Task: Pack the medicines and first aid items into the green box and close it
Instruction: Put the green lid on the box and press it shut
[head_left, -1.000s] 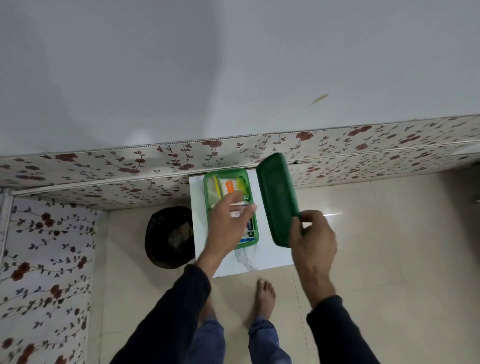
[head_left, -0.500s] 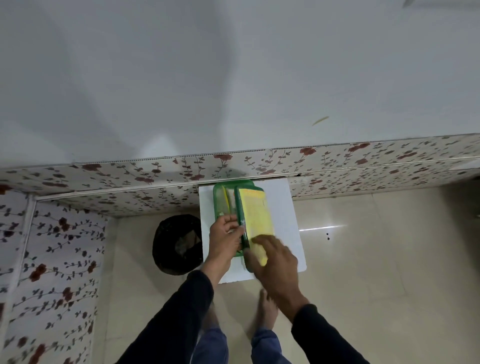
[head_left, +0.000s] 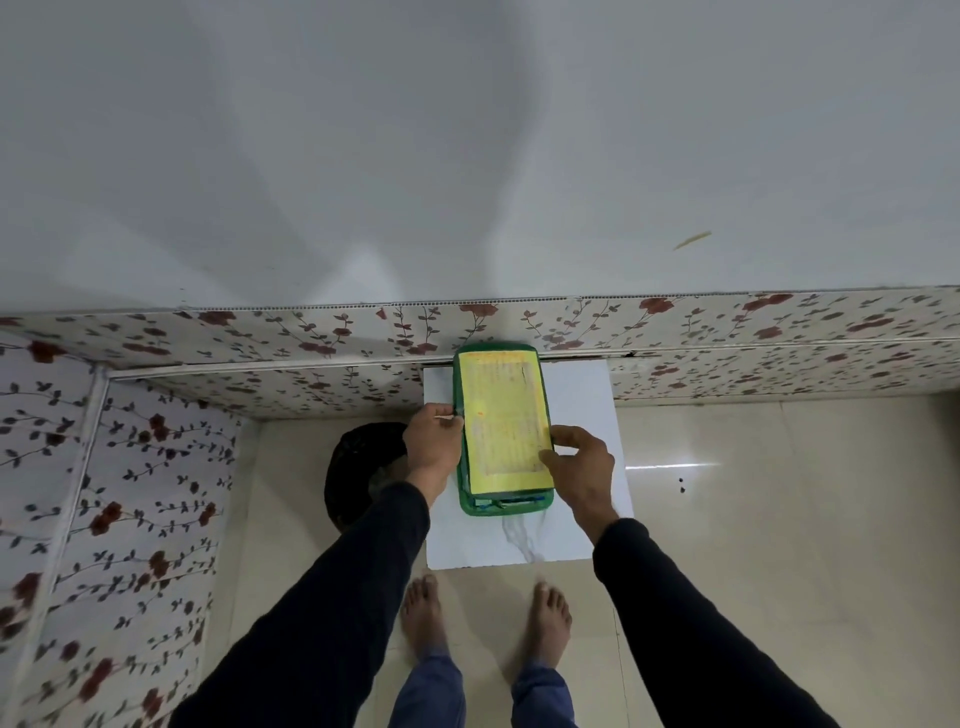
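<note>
The green box (head_left: 482, 506) stands on a small white table (head_left: 576, 405) against the wall. Its lid (head_left: 503, 421), green-rimmed with a yellow printed label on top, lies flat over the box and covers almost all of it. At the near end a strip of the box shows under the lid, with a glimpse of packed items inside. My left hand (head_left: 434, 447) grips the lid's left edge. My right hand (head_left: 579, 467) holds the lid's right edge near the front corner. The rest of the contents are hidden.
A round black bin (head_left: 358, 467) sits on the floor left of the table. Flower-patterned wall panels (head_left: 260, 384) run behind the table and along the left. My bare feet (head_left: 488, 618) stand on beige floor tiles in front of the table.
My right hand swung the lid from upright beside the box over onto it, label side up. My left hand left the box's contents and took the lid's left edge.
</note>
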